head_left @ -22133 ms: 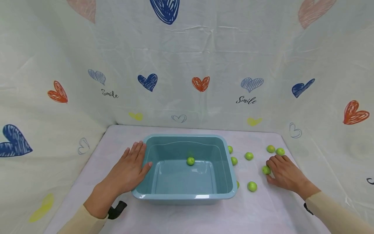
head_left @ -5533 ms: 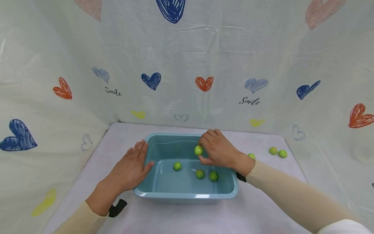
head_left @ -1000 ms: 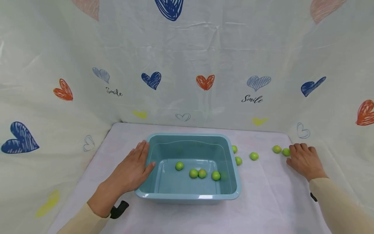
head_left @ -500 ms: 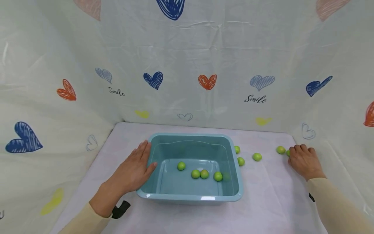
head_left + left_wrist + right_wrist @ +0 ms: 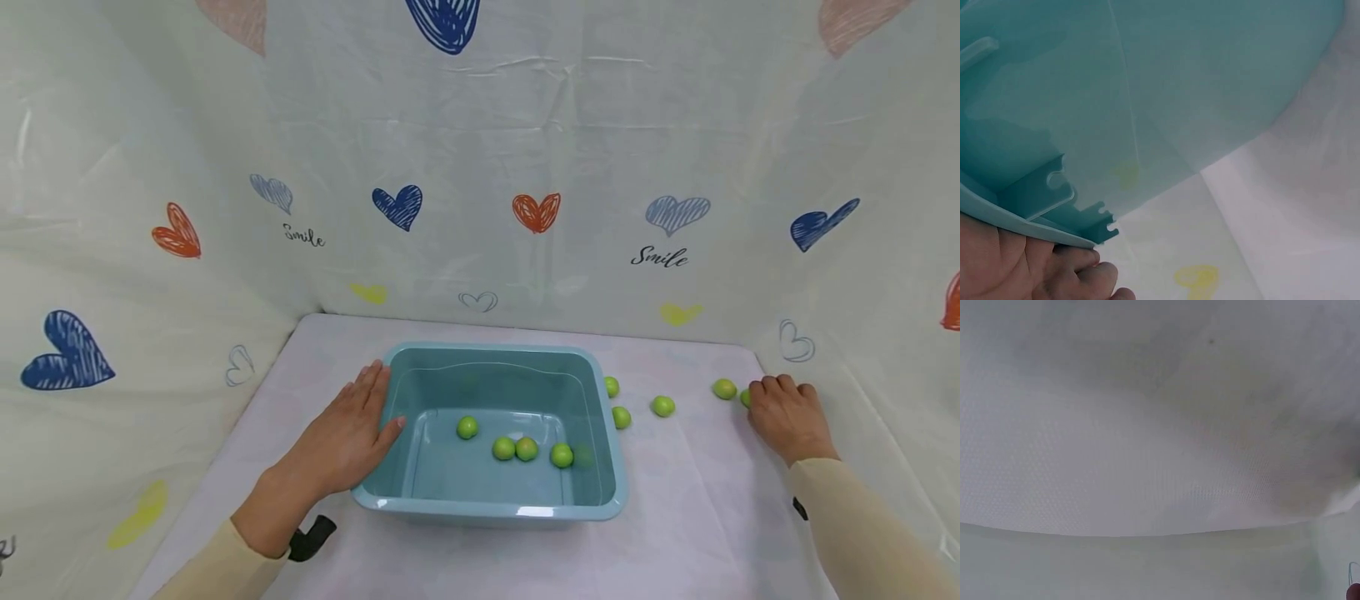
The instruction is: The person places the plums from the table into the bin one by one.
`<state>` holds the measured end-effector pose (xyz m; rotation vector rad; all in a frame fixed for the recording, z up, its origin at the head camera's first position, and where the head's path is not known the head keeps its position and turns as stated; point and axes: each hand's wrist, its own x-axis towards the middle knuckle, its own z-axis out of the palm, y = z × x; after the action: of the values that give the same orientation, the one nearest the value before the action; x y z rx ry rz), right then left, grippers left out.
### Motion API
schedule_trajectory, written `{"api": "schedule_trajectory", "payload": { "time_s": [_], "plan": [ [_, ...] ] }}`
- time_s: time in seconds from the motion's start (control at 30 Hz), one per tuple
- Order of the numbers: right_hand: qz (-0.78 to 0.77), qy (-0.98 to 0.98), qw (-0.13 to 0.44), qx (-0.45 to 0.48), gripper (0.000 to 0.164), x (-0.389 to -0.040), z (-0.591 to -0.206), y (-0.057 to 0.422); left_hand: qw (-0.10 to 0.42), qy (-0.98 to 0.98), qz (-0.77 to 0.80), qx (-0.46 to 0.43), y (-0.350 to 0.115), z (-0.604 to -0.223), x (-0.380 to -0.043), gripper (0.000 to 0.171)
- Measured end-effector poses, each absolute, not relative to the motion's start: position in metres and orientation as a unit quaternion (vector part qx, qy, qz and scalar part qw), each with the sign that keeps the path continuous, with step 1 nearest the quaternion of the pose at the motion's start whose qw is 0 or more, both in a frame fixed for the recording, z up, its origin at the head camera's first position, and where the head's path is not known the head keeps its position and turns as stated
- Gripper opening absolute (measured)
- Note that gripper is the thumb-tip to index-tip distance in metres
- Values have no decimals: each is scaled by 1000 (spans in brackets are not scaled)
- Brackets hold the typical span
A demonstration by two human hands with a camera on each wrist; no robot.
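A light blue plastic basin [image 5: 487, 512] stands on the table with several small round green fruits [image 5: 503, 448] inside. My left hand [image 5: 341, 433] rests straight-fingered along the basin's left rim. In the left wrist view, the palm [image 5: 997, 262] lies against the rim beside the translucent wall [image 5: 1197, 81]. At the table's right edge, my right hand [image 5: 791, 421] has bent fingers beside a green fruit [image 5: 745, 398], which it partly hides. Whether it grips that fruit is not visible. Only a fingertip [image 5: 1353, 592] shows in the right wrist view.
More green fruits lie right of the basin: one in the open [image 5: 663, 406], another near the right hand [image 5: 724, 388], and two beside the basin wall [image 5: 621, 417]. A heart-printed curtain [image 5: 465, 125] surrounds the white-covered table [image 5: 675, 533].
Over the last second my right hand shifts slightly left, covering more of the nearest fruit. My left hand stays on the rim. The basin holds more fruits than 22 seconds ago.
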<state>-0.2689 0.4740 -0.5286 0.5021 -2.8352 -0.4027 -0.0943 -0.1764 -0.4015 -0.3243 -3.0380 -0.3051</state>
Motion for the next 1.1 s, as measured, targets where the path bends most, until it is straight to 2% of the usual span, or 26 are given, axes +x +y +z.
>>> {"api": "schedule_trajectory", "payload": {
  "time_s": [0.27, 0.53, 0.77, 1.1],
  "plan": [
    [-100, -978, 127, 133, 34, -263, -531, 478, 34, -989, -101, -106, -175, -401, -94, 76],
    [-76, -971, 198, 107, 49, -265, -522, 468, 36, -989, -98, -107, -175, -400, -93, 76],
    [-45, -970, 208, 114, 48, -272, -499, 444, 39, -988, -96, -113, -178, -397, -95, 75],
    [-39, -944, 290, 154, 48, -280, -467, 387, 28, -991, -70, -113, -177, -392, -94, 75]
  ]
}}
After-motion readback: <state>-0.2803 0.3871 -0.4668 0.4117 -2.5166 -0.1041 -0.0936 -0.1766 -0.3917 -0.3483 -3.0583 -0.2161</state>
